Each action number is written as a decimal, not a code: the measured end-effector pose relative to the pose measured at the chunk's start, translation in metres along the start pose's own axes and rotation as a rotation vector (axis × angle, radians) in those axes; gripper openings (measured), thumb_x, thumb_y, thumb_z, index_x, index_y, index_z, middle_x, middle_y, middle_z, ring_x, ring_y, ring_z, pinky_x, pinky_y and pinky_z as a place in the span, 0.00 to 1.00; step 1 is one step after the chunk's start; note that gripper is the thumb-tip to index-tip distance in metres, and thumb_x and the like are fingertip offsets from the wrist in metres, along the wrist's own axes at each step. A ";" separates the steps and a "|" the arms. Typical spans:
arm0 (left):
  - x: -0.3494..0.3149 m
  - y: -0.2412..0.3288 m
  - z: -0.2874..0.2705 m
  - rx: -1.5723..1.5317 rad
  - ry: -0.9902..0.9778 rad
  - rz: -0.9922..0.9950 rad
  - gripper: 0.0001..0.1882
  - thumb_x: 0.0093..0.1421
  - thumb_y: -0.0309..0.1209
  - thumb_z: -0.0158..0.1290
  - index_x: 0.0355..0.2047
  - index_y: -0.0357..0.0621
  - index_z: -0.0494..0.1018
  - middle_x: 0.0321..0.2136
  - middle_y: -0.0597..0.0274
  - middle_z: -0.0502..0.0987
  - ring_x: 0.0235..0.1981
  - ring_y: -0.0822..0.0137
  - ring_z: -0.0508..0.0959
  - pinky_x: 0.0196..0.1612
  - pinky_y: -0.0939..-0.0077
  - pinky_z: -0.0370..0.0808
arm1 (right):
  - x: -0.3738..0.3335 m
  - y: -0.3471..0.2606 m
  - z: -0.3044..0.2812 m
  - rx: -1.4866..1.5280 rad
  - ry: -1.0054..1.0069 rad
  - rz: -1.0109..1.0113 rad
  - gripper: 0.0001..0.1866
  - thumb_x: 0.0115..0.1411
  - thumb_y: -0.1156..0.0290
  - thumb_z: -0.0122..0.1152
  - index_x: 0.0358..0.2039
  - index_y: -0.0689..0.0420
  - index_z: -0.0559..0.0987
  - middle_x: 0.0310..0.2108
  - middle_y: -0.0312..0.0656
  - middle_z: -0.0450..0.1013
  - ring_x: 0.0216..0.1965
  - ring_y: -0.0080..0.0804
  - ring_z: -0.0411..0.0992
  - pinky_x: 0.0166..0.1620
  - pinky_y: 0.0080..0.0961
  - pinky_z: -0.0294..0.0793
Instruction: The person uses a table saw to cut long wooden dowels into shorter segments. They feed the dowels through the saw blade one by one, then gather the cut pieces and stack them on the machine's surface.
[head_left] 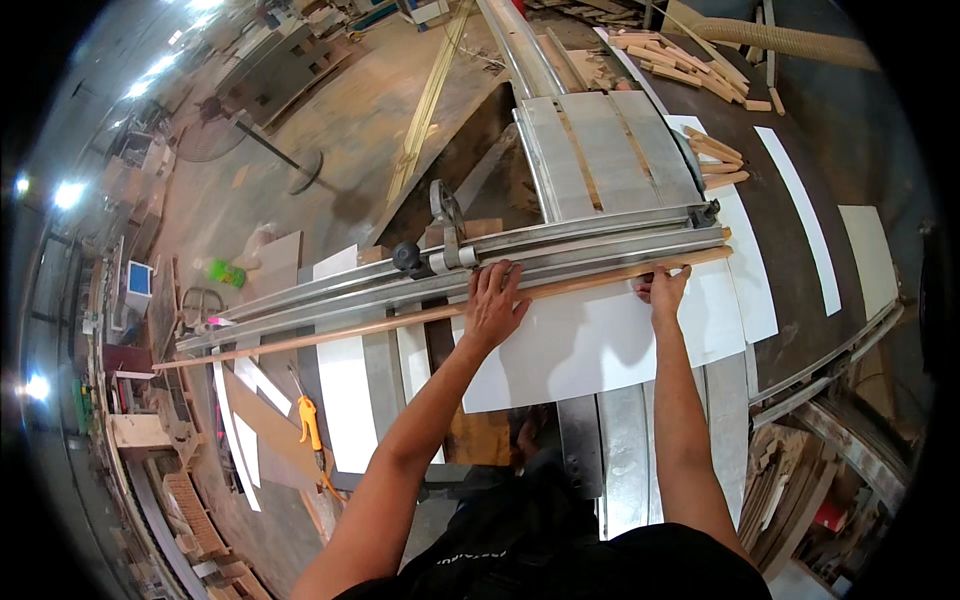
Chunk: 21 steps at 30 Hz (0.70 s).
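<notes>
A long, thin wooden strip (600,276) lies along the metal fence (590,245) of a sliding table saw, its left end reaching far beyond the table. My left hand (492,305) rests over the strip and the fence edge, fingers stretched out and apart. Toward the strip's right end, my right hand (664,290) has its fingers curled in, with thumb and fingertips at the strip's near edge. Beneath both hands is a large white panel (560,350). A clamp-like metal stop with a black knob (407,257) sits on the fence, just left of my left hand.
Short wood pieces (690,65) lie piled at the far right, with several more (718,160) near the saw table (590,150). An orange air blow gun (309,425) lies at the lower left. White strips (800,215) rest on the dark surface; a fan (210,130) stands on the floor.
</notes>
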<state>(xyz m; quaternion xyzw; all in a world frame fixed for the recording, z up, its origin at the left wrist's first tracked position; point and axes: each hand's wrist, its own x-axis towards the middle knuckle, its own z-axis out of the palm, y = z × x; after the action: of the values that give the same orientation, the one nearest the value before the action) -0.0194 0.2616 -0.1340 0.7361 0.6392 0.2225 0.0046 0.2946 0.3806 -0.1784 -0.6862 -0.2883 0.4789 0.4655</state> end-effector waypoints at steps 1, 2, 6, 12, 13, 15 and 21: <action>0.001 0.004 0.002 0.016 0.008 -0.005 0.35 0.53 0.39 0.66 0.61 0.49 0.69 0.59 0.55 0.66 0.61 0.49 0.65 0.66 0.49 0.59 | -0.002 -0.001 -0.004 0.018 -0.010 0.001 0.46 0.71 0.69 0.52 0.73 0.55 0.30 0.32 0.48 0.74 0.17 0.32 0.74 0.19 0.27 0.76; 0.000 0.008 0.003 0.033 0.016 -0.010 0.35 0.53 0.39 0.66 0.61 0.49 0.69 0.59 0.55 0.66 0.61 0.49 0.65 0.66 0.49 0.59 | 0.001 0.001 -0.006 0.018 -0.013 0.000 0.45 0.71 0.69 0.51 0.73 0.56 0.30 0.33 0.49 0.74 0.17 0.32 0.74 0.19 0.27 0.76; -0.004 0.016 0.001 0.017 0.023 -0.010 0.33 0.54 0.37 0.65 0.60 0.50 0.69 0.58 0.55 0.67 0.61 0.49 0.66 0.65 0.50 0.60 | 0.008 0.005 -0.007 0.032 -0.010 -0.010 0.43 0.71 0.70 0.51 0.72 0.54 0.31 0.33 0.50 0.75 0.17 0.32 0.75 0.18 0.26 0.76; -0.045 0.010 0.019 -0.077 -0.040 0.017 0.29 0.60 0.32 0.58 0.62 0.42 0.67 0.56 0.51 0.69 0.59 0.47 0.67 0.66 0.46 0.59 | 0.009 0.009 -0.008 0.098 -0.027 -0.011 0.41 0.71 0.70 0.51 0.72 0.49 0.34 0.29 0.46 0.73 0.18 0.31 0.74 0.18 0.25 0.77; -0.046 0.009 0.020 -0.038 -0.032 -0.072 0.27 0.60 0.31 0.57 0.61 0.44 0.67 0.56 0.49 0.70 0.58 0.45 0.69 0.64 0.47 0.62 | 0.004 0.006 -0.006 0.143 -0.013 -0.002 0.42 0.71 0.71 0.50 0.73 0.47 0.33 0.28 0.45 0.73 0.18 0.30 0.74 0.18 0.25 0.76; -0.044 -0.002 0.021 0.012 -0.019 -0.148 0.26 0.61 0.33 0.57 0.60 0.45 0.68 0.53 0.49 0.72 0.55 0.45 0.71 0.60 0.47 0.65 | 0.007 0.008 -0.004 0.160 -0.020 -0.010 0.43 0.71 0.71 0.51 0.73 0.47 0.33 0.27 0.43 0.72 0.17 0.30 0.73 0.18 0.25 0.75; -0.033 -0.019 -0.012 0.034 -0.264 -0.216 0.22 0.61 0.41 0.58 0.54 0.48 0.75 0.50 0.50 0.75 0.53 0.46 0.73 0.59 0.44 0.64 | 0.000 0.004 -0.006 0.162 -0.006 0.007 0.44 0.70 0.72 0.51 0.74 0.47 0.33 0.25 0.41 0.71 0.17 0.29 0.72 0.19 0.25 0.75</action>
<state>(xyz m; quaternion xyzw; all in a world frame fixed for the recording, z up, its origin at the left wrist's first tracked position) -0.0437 0.2302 -0.1394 0.6859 0.7122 0.1110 0.1001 0.2999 0.3767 -0.1817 -0.6462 -0.2474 0.5042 0.5167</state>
